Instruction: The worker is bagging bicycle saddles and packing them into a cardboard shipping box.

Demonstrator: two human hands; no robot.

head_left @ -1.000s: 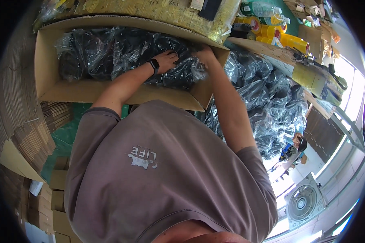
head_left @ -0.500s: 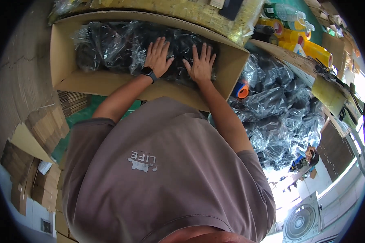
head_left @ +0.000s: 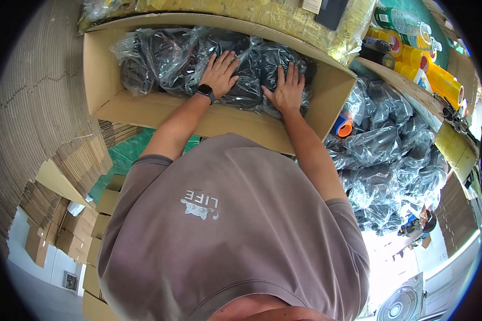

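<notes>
Watching remotely, I see the left hand (head_left: 219,75) near twelve o'clock and the right hand (head_left: 287,93) at one, both palm down with fingers spread, resting on the black plastic-wrapped goods (head_left: 171,67). I find those goods lying in a row inside the long cardboard box (head_left: 144,111), which spans eleven to one o'clock. To its right I have a pile of clear-bagged dark items (head_left: 383,144) at three o'clock, with yellow tape rolls (head_left: 443,84) at two.
</notes>
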